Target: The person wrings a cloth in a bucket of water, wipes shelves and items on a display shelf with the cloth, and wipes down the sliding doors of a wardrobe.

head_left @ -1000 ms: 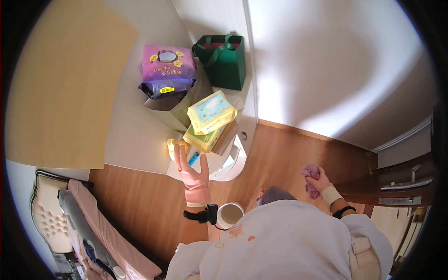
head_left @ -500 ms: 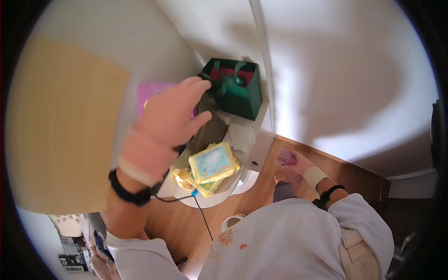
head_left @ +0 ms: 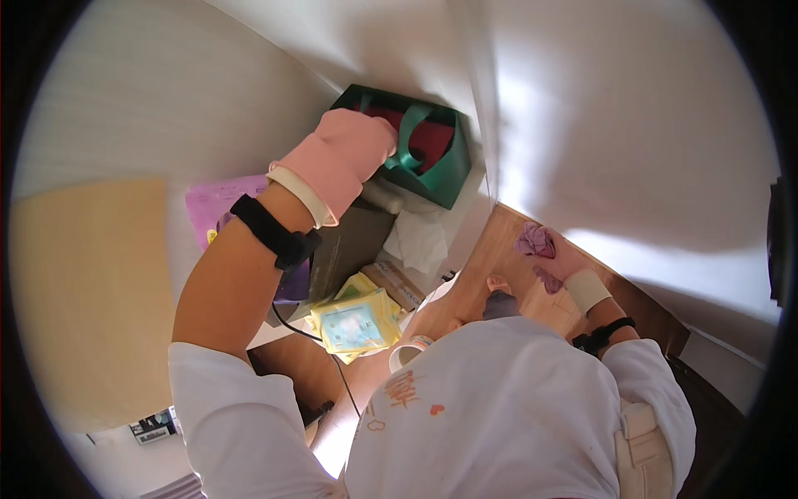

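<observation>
The left hand [head_left: 353, 145], pink-gloved, is at the ribbon handle [head_left: 409, 133] of a boxy green bag [head_left: 447, 179] by the wall [head_left: 416, 41]; from here I can't tell its grip. The right hand [head_left: 567, 258] clutches crumpled purple cloth [head_left: 529, 238].

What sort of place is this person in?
Probably a room in a home, though which room is hard to tell: there is a wood-look floor, a green bag with ribbon handles standing against the wall, and a yellow soft pack near a box.
</observation>
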